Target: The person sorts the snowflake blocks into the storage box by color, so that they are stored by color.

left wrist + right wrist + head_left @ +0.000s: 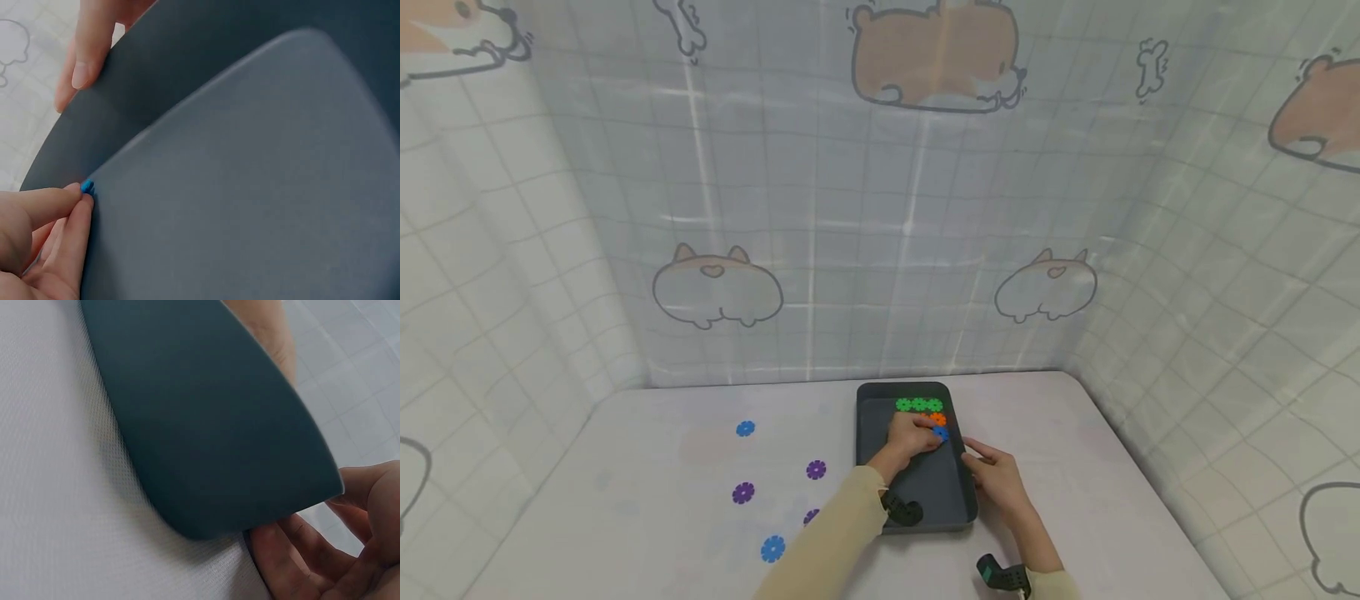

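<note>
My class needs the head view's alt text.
A person's left hand pinches a blue flower-shaped disc in a grey rectangular tray, near similar green discs and orange discs; the right hand grips the tray's edge. Left of the tray, purple discs and blue discs lie on a white table.

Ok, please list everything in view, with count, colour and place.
Table: 1, white, foreground
Cartoon-dog sheeting: at least 1, pale, behind and beside table
Tray: 1, dark grey, on table
Green flower discs: 3, green, tray's far end
Orange flower discs: at least 1, orange, in tray
Blue flower discs: 3, blue, two on table, one in tray
Purple flower discs: 3, purple, table, left of tray
Wrist cameras: 2, black, on wrists
Sleeves: 2, cream, forearms
Left hand: 1, pinching blue disc
Right hand: 1, holding tray's rim
</note>
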The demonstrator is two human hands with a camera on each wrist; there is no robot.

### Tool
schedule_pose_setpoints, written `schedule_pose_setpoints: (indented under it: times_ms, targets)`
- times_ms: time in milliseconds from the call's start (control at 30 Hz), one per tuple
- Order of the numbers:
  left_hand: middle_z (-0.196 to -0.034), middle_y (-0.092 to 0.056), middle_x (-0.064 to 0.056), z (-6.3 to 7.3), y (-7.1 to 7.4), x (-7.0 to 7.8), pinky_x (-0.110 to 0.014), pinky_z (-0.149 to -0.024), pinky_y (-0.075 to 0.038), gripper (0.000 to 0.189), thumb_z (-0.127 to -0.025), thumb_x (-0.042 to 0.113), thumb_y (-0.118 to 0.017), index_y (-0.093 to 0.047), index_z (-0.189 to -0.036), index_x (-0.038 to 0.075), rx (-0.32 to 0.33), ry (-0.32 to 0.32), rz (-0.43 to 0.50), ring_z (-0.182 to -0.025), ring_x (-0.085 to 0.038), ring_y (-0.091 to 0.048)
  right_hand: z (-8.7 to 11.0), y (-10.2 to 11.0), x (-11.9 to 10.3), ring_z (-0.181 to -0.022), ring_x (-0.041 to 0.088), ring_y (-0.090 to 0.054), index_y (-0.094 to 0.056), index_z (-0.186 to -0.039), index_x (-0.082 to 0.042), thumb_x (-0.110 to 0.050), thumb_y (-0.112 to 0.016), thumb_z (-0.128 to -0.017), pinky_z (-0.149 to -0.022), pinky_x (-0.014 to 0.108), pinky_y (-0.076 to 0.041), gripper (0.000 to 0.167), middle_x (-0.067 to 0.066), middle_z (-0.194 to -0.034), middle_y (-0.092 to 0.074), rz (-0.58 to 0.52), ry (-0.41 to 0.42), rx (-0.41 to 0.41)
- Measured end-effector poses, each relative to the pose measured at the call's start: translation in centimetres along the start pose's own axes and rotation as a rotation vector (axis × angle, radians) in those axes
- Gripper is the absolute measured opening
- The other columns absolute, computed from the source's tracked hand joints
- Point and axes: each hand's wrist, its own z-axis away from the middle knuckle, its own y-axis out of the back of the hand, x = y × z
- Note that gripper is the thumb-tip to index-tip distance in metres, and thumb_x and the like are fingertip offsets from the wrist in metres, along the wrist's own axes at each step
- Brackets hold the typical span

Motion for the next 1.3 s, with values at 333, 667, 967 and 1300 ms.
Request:
schedule_pose_setpoints:
  times_ms: [333,667,967,1300]
  targets:
    - [-0.076,-0.067,-0.008,-0.48,0.1,-0.28,-0.027,-0.055,-0.058,0.025,-0.071,-0.005,-0.083,-0.075,-0.094,-0.004,-0.026,-0.071,-0.212,-0.06,-0.018,-0.068,-0.15,0.12,0.16,-0.066,0.019,-0.062,-0.062,-0.131,-0.009,-0.018,-0.065,-0.094,-0.056,0.029,-0.052,0.039,0.01,-0.092,-0.069,-0.004,-0.011,-0.002]
    - [-0.067,-0.067,-0.004,-0.59,0.07,-0.71,-0.026,-0.051,-0.056,0.022,-0.071,-0.002,-0.084,-0.075,-0.091,-0.002,-0.027,-0.102,-0.256,-0.054,-0.015,-0.066,0.0,0.02,0.29,-0.063,0.018,-0.057,-0.063,-0.131,-0.01,-0.02,-0.065,-0.093,-0.053,0.028,-0.047,0.039,0.007,-0.086,-0.065,0.015,-0.014,0.007]
    - [-0.07,-0.067,-0.004,-0.49,0.05,-0.55,-0.026,-0.051,-0.056,0.023,-0.072,-0.002,-0.083,-0.075,-0.094,-0.003,-0.022,-0.119,-0.261,-0.054,-0.014,-0.066,0.04,0.03,0.16,-0.064,0.017,-0.057,-0.062,-0.131,-0.009,-0.02,-0.065,-0.093,-0.055,0.029,-0.048,0.039,0.006,-0.087,-0.065,0.014,-0.001,0.005]
    - [-0.067,-0.067,-0.003,-0.72,-0.06,-0.73,-0.026,-0.049,-0.056,0.022,-0.071,-0.002,-0.084,-0.075,-0.091,-0.001,-0.01,-0.131,-0.294,-0.051,-0.014,-0.065,0.11,0.0,0.16,-0.065,0.018,-0.059,-0.062,-0.132,-0.008,-0.02,-0.065,-0.094,-0.054,0.029,-0.048,0.04,0.007,-0.089,-0.067,0.013,-0.005,0.003]
